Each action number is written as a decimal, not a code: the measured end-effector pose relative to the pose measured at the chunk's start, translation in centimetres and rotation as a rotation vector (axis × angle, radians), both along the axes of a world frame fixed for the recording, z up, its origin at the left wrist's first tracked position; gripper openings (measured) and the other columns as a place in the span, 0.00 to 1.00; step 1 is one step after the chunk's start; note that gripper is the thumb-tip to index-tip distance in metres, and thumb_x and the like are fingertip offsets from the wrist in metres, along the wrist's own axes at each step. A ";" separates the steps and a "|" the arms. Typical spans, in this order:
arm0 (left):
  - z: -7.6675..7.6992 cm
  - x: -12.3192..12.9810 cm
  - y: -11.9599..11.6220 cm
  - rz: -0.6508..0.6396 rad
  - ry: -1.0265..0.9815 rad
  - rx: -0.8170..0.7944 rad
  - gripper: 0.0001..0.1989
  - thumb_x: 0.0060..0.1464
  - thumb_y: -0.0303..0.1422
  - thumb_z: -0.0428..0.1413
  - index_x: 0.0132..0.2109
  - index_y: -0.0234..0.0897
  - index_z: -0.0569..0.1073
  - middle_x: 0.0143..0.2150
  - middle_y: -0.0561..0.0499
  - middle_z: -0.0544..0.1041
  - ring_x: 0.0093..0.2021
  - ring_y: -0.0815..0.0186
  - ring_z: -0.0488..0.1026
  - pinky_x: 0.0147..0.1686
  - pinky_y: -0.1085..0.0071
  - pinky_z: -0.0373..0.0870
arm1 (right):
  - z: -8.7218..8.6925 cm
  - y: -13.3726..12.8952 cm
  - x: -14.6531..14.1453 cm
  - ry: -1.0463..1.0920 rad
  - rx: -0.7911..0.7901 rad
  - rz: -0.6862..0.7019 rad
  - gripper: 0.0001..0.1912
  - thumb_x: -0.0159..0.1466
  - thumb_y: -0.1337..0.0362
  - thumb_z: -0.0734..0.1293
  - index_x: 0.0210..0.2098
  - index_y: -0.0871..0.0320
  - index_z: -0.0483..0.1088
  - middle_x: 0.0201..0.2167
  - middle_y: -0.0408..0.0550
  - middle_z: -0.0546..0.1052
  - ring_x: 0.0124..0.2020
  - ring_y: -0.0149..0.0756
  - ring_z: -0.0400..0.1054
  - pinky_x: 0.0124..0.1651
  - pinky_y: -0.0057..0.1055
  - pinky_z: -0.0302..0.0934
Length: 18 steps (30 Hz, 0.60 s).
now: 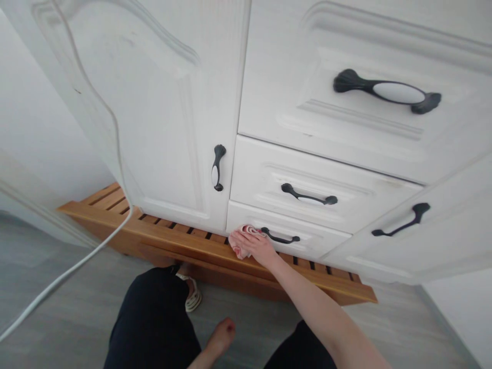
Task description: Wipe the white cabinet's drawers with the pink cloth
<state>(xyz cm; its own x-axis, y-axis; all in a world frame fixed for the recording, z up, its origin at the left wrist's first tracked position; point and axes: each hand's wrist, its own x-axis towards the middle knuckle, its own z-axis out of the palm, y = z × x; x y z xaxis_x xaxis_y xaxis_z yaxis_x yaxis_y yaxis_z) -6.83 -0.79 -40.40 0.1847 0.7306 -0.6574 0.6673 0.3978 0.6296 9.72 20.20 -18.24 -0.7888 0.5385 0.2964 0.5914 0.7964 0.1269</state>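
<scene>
My right hand [258,249] is closed over a crumpled pink and white cloth [239,243]. The cloth lies against the front of the lowest drawer [315,243], just left of its dark handle [280,239], above the slatted wooden shelf [215,249]. Between my knees, well below the shelf's front edge, my left hand [222,335] hangs with its fingers curled in, and nothing shows in it.
A white cabinet door [154,128] with a dark handle stands left of the drawers. Two more drawers [269,169] rise above the lowest one. A white cable [77,266] crosses the shelf's left part down to the grey floor [34,256]. A light-coloured shoe [194,297] shows beneath.
</scene>
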 end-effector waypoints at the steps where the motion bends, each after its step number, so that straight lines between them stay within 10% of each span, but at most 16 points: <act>1: 0.0 0.0 0.0 -0.012 0.007 0.008 0.13 0.53 0.20 0.47 0.37 0.38 0.74 0.41 0.50 0.79 0.47 0.66 0.75 0.48 0.74 0.65 | 0.1 -0.5 1.3 -0.017 0.013 -0.002 0.39 0.70 0.73 0.54 0.73 0.50 0.29 0.71 0.37 0.59 0.66 0.27 0.58 0.62 0.26 0.54; 8: 0.0 0.1 -0.1 -0.055 0.051 0.024 0.13 0.52 0.18 0.48 0.35 0.37 0.73 0.40 0.50 0.79 0.46 0.67 0.76 0.46 0.76 0.65 | -0.5 -4.4 12.0 -0.077 -0.002 -0.160 0.38 0.69 0.71 0.59 0.73 0.48 0.42 0.69 0.38 0.64 0.62 0.35 0.63 0.58 0.32 0.59; 18: 1.5 -0.1 -0.6 -0.110 0.096 0.055 0.12 0.51 0.18 0.48 0.30 0.39 0.71 0.36 0.51 0.80 0.44 0.64 0.77 0.44 0.74 0.67 | 2.0 -9.8 23.0 0.114 -0.431 -0.536 0.33 0.64 0.76 0.58 0.65 0.42 0.64 0.65 0.42 0.69 0.64 0.43 0.62 0.64 0.45 0.53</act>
<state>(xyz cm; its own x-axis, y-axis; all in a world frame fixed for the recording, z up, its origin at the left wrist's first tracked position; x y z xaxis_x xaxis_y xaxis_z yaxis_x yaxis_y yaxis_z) -6.92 -1.43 -38.86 0.2036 0.7446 -0.6357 0.7634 0.2859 0.5793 32.76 10.43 -16.27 -0.3576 0.9333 0.0342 0.9080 0.3560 -0.2209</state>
